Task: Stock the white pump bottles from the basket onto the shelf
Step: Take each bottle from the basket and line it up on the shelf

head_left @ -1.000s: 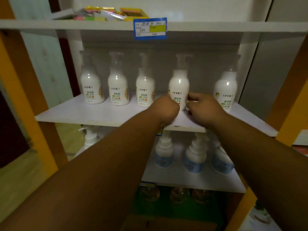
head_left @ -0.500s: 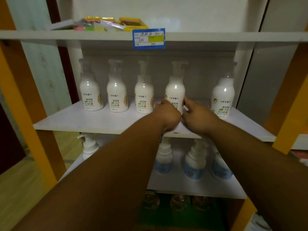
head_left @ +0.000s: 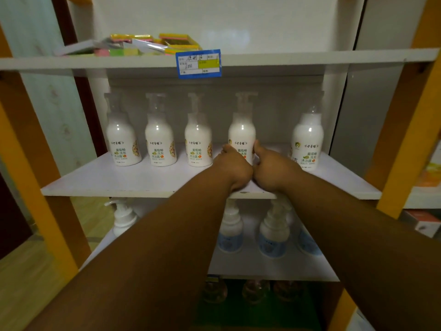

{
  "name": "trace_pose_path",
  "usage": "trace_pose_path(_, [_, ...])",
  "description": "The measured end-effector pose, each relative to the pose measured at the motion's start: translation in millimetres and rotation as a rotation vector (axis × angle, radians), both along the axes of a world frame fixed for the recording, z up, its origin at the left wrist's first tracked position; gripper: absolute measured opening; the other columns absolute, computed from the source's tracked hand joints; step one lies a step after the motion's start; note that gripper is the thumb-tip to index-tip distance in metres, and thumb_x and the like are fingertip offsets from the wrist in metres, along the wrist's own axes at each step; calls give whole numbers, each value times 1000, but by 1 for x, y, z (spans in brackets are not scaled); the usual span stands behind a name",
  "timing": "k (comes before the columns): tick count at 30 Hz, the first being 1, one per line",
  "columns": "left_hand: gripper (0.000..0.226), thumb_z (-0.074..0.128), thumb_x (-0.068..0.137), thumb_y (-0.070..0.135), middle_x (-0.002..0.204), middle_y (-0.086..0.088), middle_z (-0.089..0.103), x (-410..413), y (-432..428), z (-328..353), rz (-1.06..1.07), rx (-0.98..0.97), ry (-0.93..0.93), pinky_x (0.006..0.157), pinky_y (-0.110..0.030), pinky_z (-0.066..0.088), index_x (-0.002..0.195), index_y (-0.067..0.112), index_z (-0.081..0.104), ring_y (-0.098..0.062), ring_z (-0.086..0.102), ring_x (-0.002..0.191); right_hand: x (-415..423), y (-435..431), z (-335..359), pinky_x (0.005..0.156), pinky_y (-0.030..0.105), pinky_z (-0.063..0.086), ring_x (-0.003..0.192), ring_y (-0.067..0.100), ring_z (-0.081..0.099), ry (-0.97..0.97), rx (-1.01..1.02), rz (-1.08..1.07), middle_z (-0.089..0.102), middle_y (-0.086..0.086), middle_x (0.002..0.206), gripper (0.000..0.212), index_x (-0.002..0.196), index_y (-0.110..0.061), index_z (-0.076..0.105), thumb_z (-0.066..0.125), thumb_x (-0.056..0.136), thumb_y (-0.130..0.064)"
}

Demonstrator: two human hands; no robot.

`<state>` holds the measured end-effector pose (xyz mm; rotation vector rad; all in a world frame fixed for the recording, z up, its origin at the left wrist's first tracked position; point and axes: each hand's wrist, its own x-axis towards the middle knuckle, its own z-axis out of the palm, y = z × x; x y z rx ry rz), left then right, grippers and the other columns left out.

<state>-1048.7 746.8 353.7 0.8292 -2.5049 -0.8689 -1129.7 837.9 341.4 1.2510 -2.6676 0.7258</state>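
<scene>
Several white pump bottles stand in a row on the white middle shelf [head_left: 119,180]. The fourth bottle from the left [head_left: 241,132] is upright, and both my hands grip its lower part. My left hand [head_left: 232,167] holds its left side and my right hand [head_left: 270,167] its right side. Three bottles [head_left: 158,137] stand to its left. One more bottle [head_left: 307,139] stands apart at the right end, with a gap between it and the held one. The basket is out of view.
A blue price tag [head_left: 198,64] hangs on the top shelf edge, with coloured packs [head_left: 152,44] above it. The lower shelf holds blue-labelled pump bottles [head_left: 272,232]. Orange uprights [head_left: 405,130] frame the unit on both sides.
My hands have pushed the fourth bottle a little deeper onto the shelf and stayed on it. The view has tilted upward, so the shelves sit lower in frame.
</scene>
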Motion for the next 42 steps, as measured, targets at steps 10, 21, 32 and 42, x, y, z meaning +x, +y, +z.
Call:
trace_pose_path(10, [37,59,87,13,116,0,57,24,-2,-16,162,54,631,77,-17,39,123,16,50,-16,56,105,16,53,-4,69,19,44,83,7,57,306,-554,82,58,-15,98,28,114,-27,61,52,89,-34])
trace_pose_path(21, [65,55,89,17,150,-6,41,-14,61,-12,-285,-128,255,104,-27,34,149,15,31,-22,44,134,-36,82,-5,89,39,54,113,32,60,-81,-514,-344,47,12,137,69,139,-15,39,75,83,-33])
trace_pose_path(32, [50,45,93,20,137,-9,56,-23,70,7,-414,-109,-99,108,-39,37,144,19,43,-26,55,117,-51,84,-9,69,23,46,108,23,66,-92,-503,-260,66,9,129,50,131,-15,55,68,86,-31])
trace_pose_path(42, [47,49,82,10,98,4,68,-29,59,-1,-358,194,112,55,-23,40,125,27,59,-12,62,77,-54,85,-3,69,21,47,95,11,66,-259,-545,-171,69,-3,115,44,129,-20,58,67,86,-22])
